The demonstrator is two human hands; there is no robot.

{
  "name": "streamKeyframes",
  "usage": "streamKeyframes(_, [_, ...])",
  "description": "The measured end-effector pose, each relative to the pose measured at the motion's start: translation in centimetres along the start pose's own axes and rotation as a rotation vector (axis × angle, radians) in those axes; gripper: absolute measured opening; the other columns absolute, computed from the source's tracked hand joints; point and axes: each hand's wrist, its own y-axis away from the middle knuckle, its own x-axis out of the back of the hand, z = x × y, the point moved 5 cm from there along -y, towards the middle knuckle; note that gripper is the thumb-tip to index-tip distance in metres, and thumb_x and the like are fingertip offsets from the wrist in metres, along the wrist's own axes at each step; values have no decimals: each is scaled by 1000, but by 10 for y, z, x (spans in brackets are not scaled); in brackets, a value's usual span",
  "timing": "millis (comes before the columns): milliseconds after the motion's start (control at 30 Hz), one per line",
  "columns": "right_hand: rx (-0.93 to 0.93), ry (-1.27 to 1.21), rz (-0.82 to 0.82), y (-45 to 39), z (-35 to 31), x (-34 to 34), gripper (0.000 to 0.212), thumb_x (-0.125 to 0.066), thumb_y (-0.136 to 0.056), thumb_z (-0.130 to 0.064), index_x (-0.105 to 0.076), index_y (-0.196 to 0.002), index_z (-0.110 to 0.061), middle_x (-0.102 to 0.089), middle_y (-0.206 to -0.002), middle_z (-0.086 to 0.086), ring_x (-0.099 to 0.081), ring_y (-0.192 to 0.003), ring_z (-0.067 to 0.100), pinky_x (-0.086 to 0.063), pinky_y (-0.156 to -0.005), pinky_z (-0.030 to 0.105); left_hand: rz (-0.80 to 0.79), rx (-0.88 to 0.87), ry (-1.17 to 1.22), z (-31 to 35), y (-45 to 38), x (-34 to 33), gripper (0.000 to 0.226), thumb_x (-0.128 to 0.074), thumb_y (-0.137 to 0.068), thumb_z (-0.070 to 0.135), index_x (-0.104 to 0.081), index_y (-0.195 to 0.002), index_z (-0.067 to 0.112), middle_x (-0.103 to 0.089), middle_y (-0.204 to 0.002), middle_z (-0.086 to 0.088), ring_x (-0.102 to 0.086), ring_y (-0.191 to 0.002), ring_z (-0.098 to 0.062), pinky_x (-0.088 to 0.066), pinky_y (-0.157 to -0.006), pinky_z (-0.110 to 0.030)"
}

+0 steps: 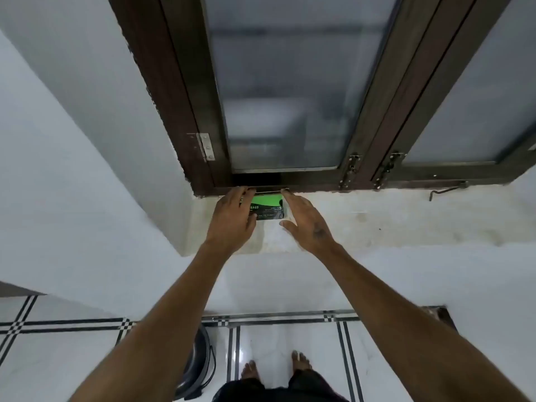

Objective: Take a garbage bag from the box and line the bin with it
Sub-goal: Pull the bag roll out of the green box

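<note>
A green and black box of garbage bags (268,207) lies on the window sill (377,219), against the dark wooden window frame. My left hand (232,219) rests over the box's left end, its fingers on the top and its thumb on the front face. Just right of the box, my right hand (304,219) is open, fingers stretched toward the frame, and I cannot tell whether it touches the box. The dark round bin (200,364) stands on the floor below, mostly hidden behind my left forearm.
Closed frosted-glass windows (290,97) rise right behind the sill, with latches (351,169) at the bottom and a metal hook (446,191) to the right. A white wall (72,140) juts out on the left. My bare feet (275,369) stand on white tiles with black lines.
</note>
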Motion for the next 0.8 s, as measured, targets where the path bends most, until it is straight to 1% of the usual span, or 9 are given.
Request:
streamKeyframes(67, [-6,-38,8,-8,4,0,72,-62,-98,-27,-23,-158,-23,-35,-161,7,-33,-148,28,-35,-118,47,-18,2,-8,0,-6,-4,58,-60,-94,29,-42,-147,12,-45,-149,-12,-40,-140,-30,-35,-114,-43])
streamKeyframes(167, [-32,-85,-5,-18,12,-1,76,-68,-93,-11,-28,-157,-23,-45,-154,10,-44,-140,27,-43,-113,41,-68,4,-23,-4,-15,-15,62,-63,-92,30,-43,-147,10,-47,-148,-14,-40,-140,-32,-31,-115,-44])
streamKeyframes(267, [-30,-124,8,-26,22,3,71,-70,-91,-9,-36,-152,-23,-50,-149,7,-47,-135,24,-45,-110,36,-92,6,-19,-4,-22,-19,60,-65,-90,30,-46,-144,11,-53,-143,-12,-46,-134,-32,-30,-115,-44])
streamKeyframes(433, [20,-219,-93,-33,35,8,68,-73,-81,-13,-45,-140,-30,-60,-130,-1,-50,-120,11,-46,-96,24,-104,17,41,-7,-24,-23,58,-74,-85,23,-52,-138,15,-59,-134,-8,-54,-122,-31,-38,-108,-42])
streamKeyframes(500, [48,-259,-77,-30,36,13,57,-72,-79,-12,-52,-131,-26,-60,-126,-6,-50,-115,9,-47,-90,24,-103,20,75,-8,-25,-21,56,-73,-86,22,-52,-138,15,-59,-134,-8,-54,-121,-31,-41,-105,-41])
streamKeyframes(567, [53,-316,-6,-28,40,18,38,-69,-78,-8,-60,-114,-19,-63,-115,-6,-54,-106,12,-47,-84,27,-95,47,106,-10,-24,-19,54,-69,-91,24,-50,-140,15,-56,-138,-6,-52,-123,-29,-43,-101,-39])
streamKeyframes(667, [-29,-352,134,-24,49,23,18,-63,-83,2,-66,-90,-13,-64,-99,-2,-58,-96,16,-45,-79,26,-95,60,149,-10,-21,-17,54,-66,-93,26,-47,-142,17,-54,-141,-4,-50,-125,-27,-45,-100,-38])
streamKeyframes(733, [-71,-292,173,-24,55,24,18,-63,-87,3,-71,-89,-14,-59,-103,-4,-54,-101,13,-41,-81,13,-91,41,145,-7,-23,-16,54,-69,-90,25,-50,-140,15,-57,-137,-5,-53,-122,-28,-45,-100,-39])
streamKeyframes(800, [-71,-235,182,-21,50,23,19,-63,-89,2,-74,-96,-12,-55,-108,-5,-48,-104,9,-35,-79,2,-72,30,134,-7,-22,-14,54,-73,-86,23,-54,-136,14,-60,-133,-7,-56,-118,-30,-45,-100,-41])
